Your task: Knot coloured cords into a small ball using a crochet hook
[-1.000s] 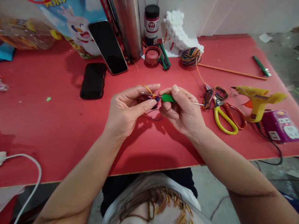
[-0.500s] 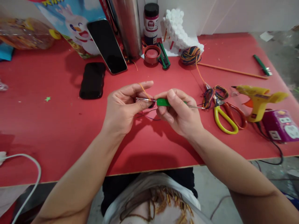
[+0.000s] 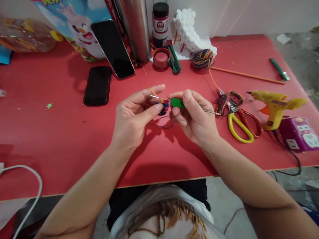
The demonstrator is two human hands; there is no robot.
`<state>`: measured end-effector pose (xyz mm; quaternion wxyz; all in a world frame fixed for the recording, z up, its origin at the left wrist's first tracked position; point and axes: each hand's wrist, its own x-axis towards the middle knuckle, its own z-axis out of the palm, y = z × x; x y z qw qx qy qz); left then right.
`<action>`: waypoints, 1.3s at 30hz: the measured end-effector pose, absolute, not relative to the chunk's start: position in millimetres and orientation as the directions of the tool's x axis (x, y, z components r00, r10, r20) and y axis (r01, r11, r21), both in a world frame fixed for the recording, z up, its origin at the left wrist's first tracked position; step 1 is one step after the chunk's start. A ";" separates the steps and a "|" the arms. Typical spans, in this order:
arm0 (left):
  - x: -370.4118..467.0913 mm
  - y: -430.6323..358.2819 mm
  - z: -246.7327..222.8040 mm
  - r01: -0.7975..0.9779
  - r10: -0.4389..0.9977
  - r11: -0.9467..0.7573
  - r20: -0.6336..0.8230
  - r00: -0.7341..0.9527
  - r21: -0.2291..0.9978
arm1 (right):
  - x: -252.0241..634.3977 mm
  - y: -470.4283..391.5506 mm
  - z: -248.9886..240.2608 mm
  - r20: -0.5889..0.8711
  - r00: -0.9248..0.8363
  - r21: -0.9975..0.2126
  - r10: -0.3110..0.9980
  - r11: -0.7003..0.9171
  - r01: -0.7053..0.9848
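Note:
Between thumb and fingers, my left hand (image 3: 134, 116) pinches a small dark blue and magenta crocheted piece (image 3: 164, 108). Orange yarn (image 3: 152, 91) runs over its raised index finger. My right hand (image 3: 195, 116) is closed around the green handle (image 3: 177, 103) of a metal crochet hook, whose thin tip lies at the piece near my left fingers. A thin dark strand loops below the piece. The multicoloured yarn ball (image 3: 203, 59) rests farther back, with an orange strand running down to a tangle of yarn (image 3: 221, 104) on the scissors.
Yellow-and-red-handled scissors (image 3: 240, 129), a yellow glue gun (image 3: 271, 106) and a purple box (image 3: 299, 134) lie right. Behind are a green cutter (image 3: 174, 59), red-lidded jar (image 3: 160, 58), steel flask (image 3: 138, 30) and white model (image 3: 186, 26). Two phones (image 3: 97, 85) (image 3: 113, 49) are left.
My right hand has shifted slightly right with the hook, and the hook's tip is angled more upward. More of the crocheted piece shows beside my left thumb.

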<state>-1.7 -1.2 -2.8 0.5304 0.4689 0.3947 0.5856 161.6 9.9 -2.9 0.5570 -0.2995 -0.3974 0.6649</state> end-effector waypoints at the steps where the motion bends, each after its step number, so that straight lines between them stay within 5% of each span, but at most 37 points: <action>1: -2.1 -0.8 -2.8 -0.249 0.991 -0.131 0.135 -0.002 0.960 | 162.3 9.7 -3.2 0.044 -0.207 -0.866 0.977 -0.066 -0.495; 10: -0.7 -5.4 2.6 -0.265 0.983 -0.174 0.184 0.014 0.949 | 172.8 -0.8 3.9 0.163 -0.306 -0.917 0.938 0.030 -0.398; 25: 2.1 -4.0 3.6 -0.246 0.987 -0.160 0.154 -0.044 0.956 | 163.1 0.7 7.4 0.018 -0.183 -0.904 0.983 -0.062 -0.423; 31: 1.0 -2.3 2.1 -0.191 0.992 -0.120 0.111 -0.058 0.974 | 161.7 0.3 4.7 0.064 -0.216 -0.871 0.974 -0.051 -0.488; 39: 1.3 -1.8 0.1 -0.354 0.998 -0.011 0.034 0.057 0.935 | 168.3 0.7 3.5 0.199 -0.253 -0.854 0.947 0.041 -0.519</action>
